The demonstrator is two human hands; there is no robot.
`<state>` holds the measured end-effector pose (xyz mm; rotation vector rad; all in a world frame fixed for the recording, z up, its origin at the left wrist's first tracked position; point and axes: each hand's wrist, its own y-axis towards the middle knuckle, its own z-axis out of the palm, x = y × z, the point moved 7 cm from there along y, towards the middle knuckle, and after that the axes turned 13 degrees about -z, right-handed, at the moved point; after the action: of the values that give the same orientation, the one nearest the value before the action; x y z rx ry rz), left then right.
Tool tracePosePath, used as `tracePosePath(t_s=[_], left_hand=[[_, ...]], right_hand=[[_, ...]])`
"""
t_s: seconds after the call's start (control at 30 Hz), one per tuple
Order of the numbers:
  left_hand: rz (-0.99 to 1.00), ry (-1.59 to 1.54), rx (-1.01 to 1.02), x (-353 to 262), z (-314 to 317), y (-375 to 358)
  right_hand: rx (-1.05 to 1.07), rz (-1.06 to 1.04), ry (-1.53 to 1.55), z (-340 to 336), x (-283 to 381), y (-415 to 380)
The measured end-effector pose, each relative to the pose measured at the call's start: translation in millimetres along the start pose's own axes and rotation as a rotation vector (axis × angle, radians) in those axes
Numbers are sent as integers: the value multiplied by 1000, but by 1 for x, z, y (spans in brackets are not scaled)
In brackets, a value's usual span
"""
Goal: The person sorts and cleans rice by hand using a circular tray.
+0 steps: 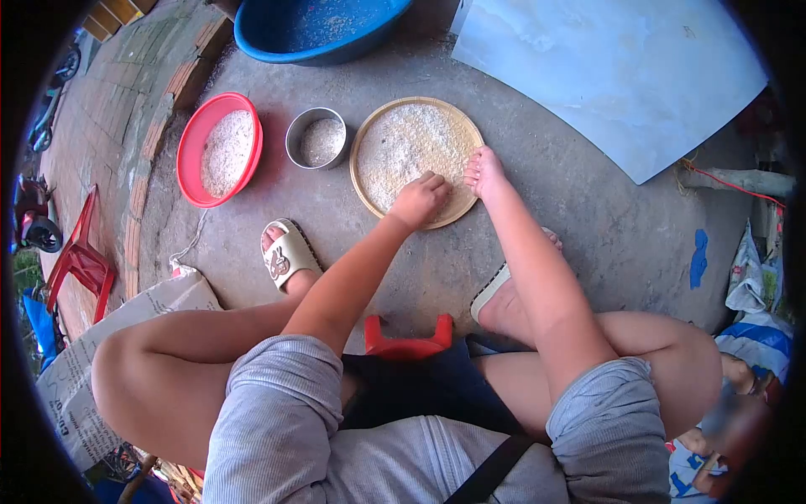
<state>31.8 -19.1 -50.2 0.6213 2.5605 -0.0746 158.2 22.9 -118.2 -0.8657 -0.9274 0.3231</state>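
Observation:
A round woven winnowing tray [359, 172] rests on the concrete floor in front of me, with whitish grain [401, 143] spread over most of it. My left hand [422, 200] is over the near part of the tray, its fingers curled down to the grain; whatever is between the fingertips is hidden. At the tray's right side, my right hand [484, 170] is closed around the rim. Left of the tray stands a metal pot [290, 143] with grain in it. Farther left, a red plastic basin [189, 161] holds more of the whitish grain.
A large blue basin [315, 57] with bits of grain inside stands at the back. To the right lies a pale sheet [604, 76]. A red stool [408, 343] is under me. A blue scrap [698, 259] and a red chair [82, 256] flank the area.

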Motion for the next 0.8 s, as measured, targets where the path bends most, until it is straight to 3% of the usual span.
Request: tracePosePath(t_s=[0.1, 0.23, 0.27, 0.33, 0.37, 0.43, 0.47, 0.53, 0.57, 0.6, 0.67, 0.7, 0.73, 0.8], left_hand=[[-11, -107, 3, 13, -7, 9], [-478, -403, -97, 56, -30, 38], [-609, -502, -18, 62, -33, 42], [-608, -706, 182, 59, -37, 56], [-610, -705, 180, 57, -45, 61], [-358, -807, 368, 29, -54, 74], [-358, -806, 368, 26, -53, 76], [-490, -688, 112, 36, -64, 80], [-659, -959, 151, 42, -56, 75], [-661, -961, 149, 49, -44, 73], [-905, -1825, 146, 70, 8, 59], [-952, -2042, 227, 63, 16, 51], [-953, -2045, 226, 60, 18, 48], [-752, -2412, 175, 51, 14, 48]], right_hand=[[-22, -26, -7, -4, -5, 6], [27, 54, -88, -7, -15, 11], [26, 55, -87, -7, -16, 10], [33, 33, -26, 6, -13, -6], [34, 34, -27, 14, -11, -14], [-85, -23, 131, 19, -6, -23], [-85, -23, 131, 20, -7, -18], [-24, -130, 246, 30, -1, -5], [-36, -215, 229, 32, 2, 1], [-34, -214, 226, 44, 5, -11], [32, -491, -41, 73, 28, -46], [91, -560, -96, 84, 27, -54], [118, -670, -222, 93, 25, -57], [223, -1364, -1083, 116, 29, -98]])
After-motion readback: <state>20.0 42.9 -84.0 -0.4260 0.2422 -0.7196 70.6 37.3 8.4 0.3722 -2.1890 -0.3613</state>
